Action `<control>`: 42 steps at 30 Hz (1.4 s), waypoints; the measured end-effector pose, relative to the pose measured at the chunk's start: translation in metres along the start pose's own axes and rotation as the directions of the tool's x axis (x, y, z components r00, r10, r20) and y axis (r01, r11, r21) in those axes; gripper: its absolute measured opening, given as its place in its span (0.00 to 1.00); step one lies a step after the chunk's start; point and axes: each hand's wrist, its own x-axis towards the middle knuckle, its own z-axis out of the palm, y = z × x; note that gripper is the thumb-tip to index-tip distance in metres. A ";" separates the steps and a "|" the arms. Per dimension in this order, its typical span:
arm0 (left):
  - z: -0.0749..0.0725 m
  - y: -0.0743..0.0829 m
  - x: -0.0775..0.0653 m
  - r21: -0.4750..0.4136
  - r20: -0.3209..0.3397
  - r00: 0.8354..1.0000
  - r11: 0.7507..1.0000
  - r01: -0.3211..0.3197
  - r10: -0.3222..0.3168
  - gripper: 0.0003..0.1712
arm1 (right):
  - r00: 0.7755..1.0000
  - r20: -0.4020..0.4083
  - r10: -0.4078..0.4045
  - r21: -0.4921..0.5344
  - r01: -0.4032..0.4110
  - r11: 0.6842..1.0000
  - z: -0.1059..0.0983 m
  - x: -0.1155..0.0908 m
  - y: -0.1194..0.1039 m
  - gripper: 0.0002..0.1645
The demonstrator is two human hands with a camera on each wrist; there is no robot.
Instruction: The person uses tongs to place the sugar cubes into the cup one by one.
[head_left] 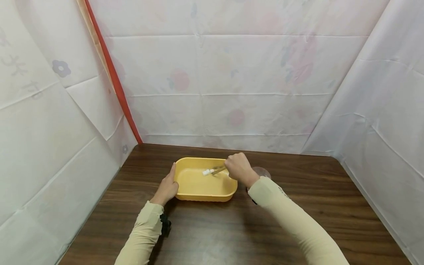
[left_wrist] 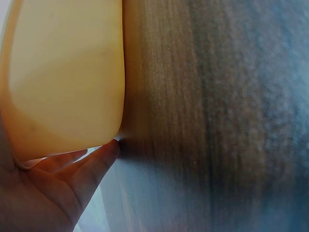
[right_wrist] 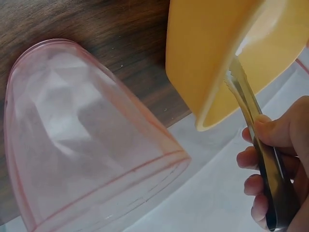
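A yellow plastic basin (head_left: 205, 180) stands on the table. My left hand (head_left: 166, 188) holds its left end, with fingers along the outer wall in the left wrist view and one finger reaching the lower corner (left_wrist: 113, 147). My right hand (head_left: 239, 167) grips metal tongs (right_wrist: 258, 128) over the basin's right side, thumb on one arm and fingers curled around the other. The tongs' tips point down into the basin. At those tips shows a small white piece (head_left: 208, 172), whose kind I cannot make out.
A clear, pink-tinted plastic cup (right_wrist: 77, 121) stands just right of the basin, partly hidden behind my right wrist in the head view. Dark wood-grain table (head_left: 212, 235) lies around them. White patterned sheets (head_left: 225, 73) hang behind and at both sides.
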 end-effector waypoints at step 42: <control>-0.002 -0.004 0.005 -0.023 0.001 1.000 1.000 0.008 -0.008 0.46 | 0.962 -0.267 0.060 0.114 -0.031 0.993 -0.050 -0.076 0.062 0.23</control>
